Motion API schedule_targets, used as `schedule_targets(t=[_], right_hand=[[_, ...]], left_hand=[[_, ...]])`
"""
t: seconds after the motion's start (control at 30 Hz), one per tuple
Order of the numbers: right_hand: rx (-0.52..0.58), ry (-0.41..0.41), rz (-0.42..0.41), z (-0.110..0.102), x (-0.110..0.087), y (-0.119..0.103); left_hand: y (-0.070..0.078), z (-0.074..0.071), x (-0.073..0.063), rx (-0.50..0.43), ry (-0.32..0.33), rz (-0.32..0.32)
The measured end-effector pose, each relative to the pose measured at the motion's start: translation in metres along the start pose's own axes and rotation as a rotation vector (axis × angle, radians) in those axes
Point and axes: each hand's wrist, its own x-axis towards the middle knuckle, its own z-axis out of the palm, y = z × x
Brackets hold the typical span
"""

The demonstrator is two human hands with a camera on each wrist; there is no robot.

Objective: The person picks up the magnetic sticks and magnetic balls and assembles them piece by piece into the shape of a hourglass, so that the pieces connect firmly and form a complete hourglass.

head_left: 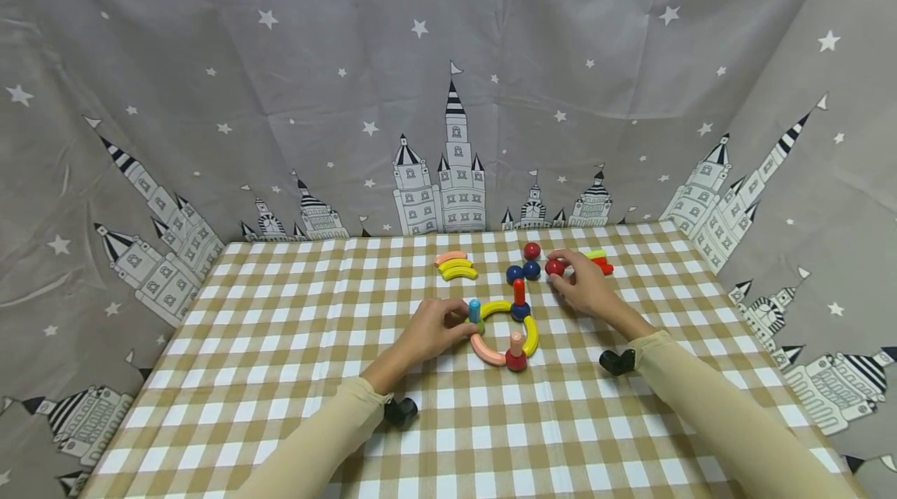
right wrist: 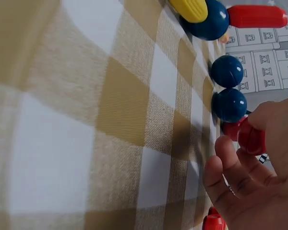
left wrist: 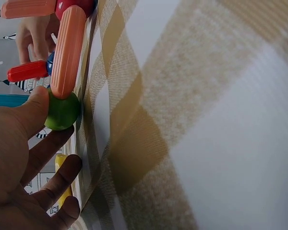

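A ring of curved yellow bars (head_left: 531,337), a curved salmon bar (head_left: 486,351) and balls lies on the checked cloth. Upright sticks rise from its balls: a light blue one (head_left: 475,310), a red one (head_left: 518,291) and a salmon one (head_left: 516,342). At the ring's left side, my left hand (head_left: 434,329) pinches the green ball (left wrist: 62,111) between thumb and index finger, its other fingers spread. Behind the ring to the right, my right hand (head_left: 587,290) holds a red ball (right wrist: 253,138) with thumb and fingers. The ring's blue ball (head_left: 520,312) and red ball (head_left: 515,361) join bars.
Beyond the ring sit two loose blue balls (head_left: 515,275) and another red ball (head_left: 532,251). Several curved yellow and salmon bars (head_left: 459,273) lie back left. Red and lime pieces (head_left: 597,254) lie partly behind my right hand. A grey castle-print curtain (head_left: 420,94) borders the table.
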Motion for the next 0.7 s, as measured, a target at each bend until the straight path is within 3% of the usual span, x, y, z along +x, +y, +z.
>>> schedule_targets(t=[0.5, 0.7], right_hand=[[0.138, -0.029, -0.087, -0.022, -0.028, -0.031], [0.202, -0.059, -0.08, -0.031, -0.039, -0.044]], left_hand=[[-0.002, 0.001, 0.0, 0.002, 0.009, 0.007], [-0.003, 0.0, 0.001, 0.011, 0.001, 0.007]])
